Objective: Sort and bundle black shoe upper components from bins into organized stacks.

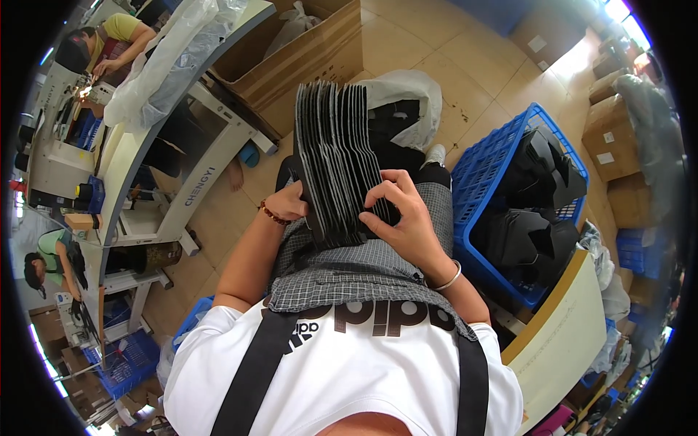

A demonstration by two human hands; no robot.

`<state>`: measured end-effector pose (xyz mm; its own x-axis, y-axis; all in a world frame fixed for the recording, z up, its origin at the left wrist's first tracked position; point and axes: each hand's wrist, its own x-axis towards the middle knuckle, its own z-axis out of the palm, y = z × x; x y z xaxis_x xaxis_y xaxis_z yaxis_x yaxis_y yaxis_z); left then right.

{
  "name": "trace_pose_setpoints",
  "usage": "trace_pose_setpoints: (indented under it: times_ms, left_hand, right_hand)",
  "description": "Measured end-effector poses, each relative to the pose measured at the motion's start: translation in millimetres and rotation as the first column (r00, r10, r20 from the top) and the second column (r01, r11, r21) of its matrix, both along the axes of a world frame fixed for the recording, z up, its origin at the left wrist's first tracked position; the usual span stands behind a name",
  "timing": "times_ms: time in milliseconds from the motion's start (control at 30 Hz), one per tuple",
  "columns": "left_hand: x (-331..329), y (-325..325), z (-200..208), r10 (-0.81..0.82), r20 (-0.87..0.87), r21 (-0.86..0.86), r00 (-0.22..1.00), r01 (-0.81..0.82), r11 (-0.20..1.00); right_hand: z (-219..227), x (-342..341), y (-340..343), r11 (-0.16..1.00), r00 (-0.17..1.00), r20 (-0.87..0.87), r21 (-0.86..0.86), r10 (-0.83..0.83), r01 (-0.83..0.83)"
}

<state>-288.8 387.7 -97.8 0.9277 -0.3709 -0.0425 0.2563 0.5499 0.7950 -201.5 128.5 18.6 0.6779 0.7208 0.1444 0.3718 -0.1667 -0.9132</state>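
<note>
A thick stack of black flat pieces with pale edges (pixel 333 156) rests on my lap, its layers fanned side by side. My left hand (pixel 291 201) grips the stack along its left side, fingers closed on it. At the right side, my right hand (pixel 401 216) has thumb and forefinger curled together at the edges of the pieces. What exactly lies between those fingertips is hard to make out. Just beyond the stack, a white plastic bag (pixel 425 98) stands open with black material (pixel 396 120) inside.
To my right stands a blue plastic basket (pixel 465 196) filled with black pieces, beside a pale tabletop (pixel 556 341). A large cardboard box (pixel 305 62) is ahead. Sewing machine tables (pixel 193 171) line the left, where two other people (pixel 120 36) are at work.
</note>
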Motion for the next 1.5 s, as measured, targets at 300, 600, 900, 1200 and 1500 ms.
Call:
trace_pose_setpoints:
  times_ms: [300, 600, 900, 1200, 1500]
  left_hand:
    - [-1, 12, -25, -0.064, 0.056, -0.028, 0.996, 0.066, 0.997]
    - [3, 8, -39, 0.042, -0.070, -0.057, 0.997, -0.046, 0.997]
    - [11, -3, -12, 0.042, 0.012, -0.079, 0.999, -0.041, 0.996]
    - [10, -2, -19, 0.025, -0.020, -0.103, 0.999, -0.027, 0.994]
    - [10, 2, -28, 0.000, -0.015, -0.094, 1.000, -0.001, 0.996]
  right_hand:
    - [13, -11, 1, 0.999, 1.000, 0.001, -0.029, 0.013, -0.013]
    - [-1, -11, 4, 0.998, 0.982, 0.187, 0.059, -0.041, 0.031]
    - [2, -10, 3, 0.998, 0.990, 0.132, 0.026, 0.045, -0.049]
    - [-7, -14, 6, 0.993, 0.998, 0.057, 0.111, 0.030, -0.036]
    - [-3, -14, 7, 0.996, 0.988, 0.150, 0.090, -0.030, 0.017]
